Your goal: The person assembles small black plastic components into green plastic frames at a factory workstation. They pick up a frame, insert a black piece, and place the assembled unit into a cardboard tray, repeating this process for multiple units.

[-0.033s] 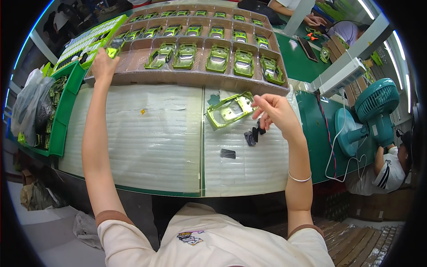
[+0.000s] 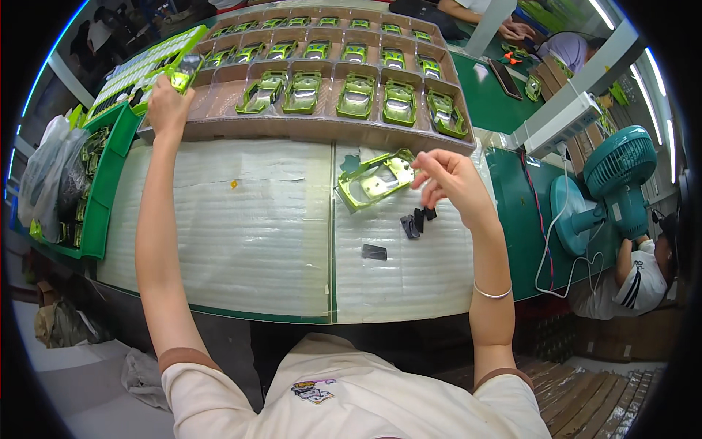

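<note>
My left hand (image 2: 168, 106) reaches to the far left and is closed on a shiny green toy car body (image 2: 186, 73), at the left end of the tray. Another green toy car body (image 2: 375, 180), with a see-through part in it, lies on the pale mat in front of me. At its right end my right hand (image 2: 455, 183) hovers with fingers bent and apart; whether a fingertip touches the car body I cannot tell. Just below that hand lie several small black parts (image 2: 412, 224), and nearer me a flat dark piece (image 2: 374, 252).
A divided tray (image 2: 292, 130) of green car bodies spans the back. On the left stands a green crate (image 2: 110, 190) with a plastic bag (image 2: 55, 172). To the right are a teal fan (image 2: 620, 164), a white cable (image 2: 548, 252) and a post (image 2: 563, 121). Other people sit nearby.
The car body in my left hand has shifted very slightly up and to the left. My right hand has barely moved, and the things on the mat lie as before.
</note>
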A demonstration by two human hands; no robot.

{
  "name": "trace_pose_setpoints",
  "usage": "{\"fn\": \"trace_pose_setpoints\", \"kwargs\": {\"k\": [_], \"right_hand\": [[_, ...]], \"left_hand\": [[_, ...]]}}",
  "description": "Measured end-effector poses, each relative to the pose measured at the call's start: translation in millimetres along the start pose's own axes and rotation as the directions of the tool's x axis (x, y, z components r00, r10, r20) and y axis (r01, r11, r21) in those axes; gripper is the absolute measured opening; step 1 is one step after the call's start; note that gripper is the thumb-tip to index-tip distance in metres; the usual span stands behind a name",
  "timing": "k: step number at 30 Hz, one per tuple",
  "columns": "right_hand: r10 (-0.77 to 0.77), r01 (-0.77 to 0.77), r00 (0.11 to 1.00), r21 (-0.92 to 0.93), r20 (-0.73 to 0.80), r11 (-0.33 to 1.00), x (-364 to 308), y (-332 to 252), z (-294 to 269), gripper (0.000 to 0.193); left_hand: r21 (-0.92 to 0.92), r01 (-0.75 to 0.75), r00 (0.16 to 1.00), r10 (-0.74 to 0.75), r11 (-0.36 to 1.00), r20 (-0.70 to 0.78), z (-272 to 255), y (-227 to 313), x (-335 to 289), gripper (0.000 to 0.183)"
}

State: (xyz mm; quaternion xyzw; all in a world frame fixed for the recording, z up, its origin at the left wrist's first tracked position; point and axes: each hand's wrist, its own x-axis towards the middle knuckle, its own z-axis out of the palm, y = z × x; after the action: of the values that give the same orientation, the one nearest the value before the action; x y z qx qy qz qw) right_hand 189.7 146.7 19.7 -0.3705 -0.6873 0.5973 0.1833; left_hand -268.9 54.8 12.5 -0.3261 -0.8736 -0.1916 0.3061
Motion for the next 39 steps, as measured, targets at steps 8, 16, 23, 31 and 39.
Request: {"fn": "trace_pose_setpoints", "kwargs": {"k": [8,16,23,31,39], "right_hand": [[-0.343,0.185,0.915,0.535,0.211,0.824,-5.1,4.8,40.5,0.065],[-0.191,0.176,0.979,0.744,-0.066,0.644,-17.7,-2.3,35.6,0.039],[-0.13,0.288,0.956,0.762,-0.262,0.579,-17.3,4.9,-43.6,0.048],[-0.151,0.385,0.915,0.922,-0.375,0.039,25.6,36.8,-77.7,0.057],[-0.014,0.516,0.856,0.856,-0.517,-0.012,164.6,-12.3,-93.5,0.09]], "left_hand": [[-0.363,-0.743,0.645,0.454,0.563,-0.615,-117.0,141.9,-117.6,0.04],[-0.733,-0.667,0.619,0.646,0.132,-0.447,-140.1,197.1,-195.4,0.041],[-0.621,0.64,0.768,0.395,-0.452,0.504,-95.0,261.6,-96.9,0.057],[-0.089,0.524,0.497,0.219,-0.847,0.84,48.6,401.4,-39.1,0.085],[-0.049,0.397,0.622,0.229,-0.917,0.749,39.6,429.2,-49.0,0.06]]}}
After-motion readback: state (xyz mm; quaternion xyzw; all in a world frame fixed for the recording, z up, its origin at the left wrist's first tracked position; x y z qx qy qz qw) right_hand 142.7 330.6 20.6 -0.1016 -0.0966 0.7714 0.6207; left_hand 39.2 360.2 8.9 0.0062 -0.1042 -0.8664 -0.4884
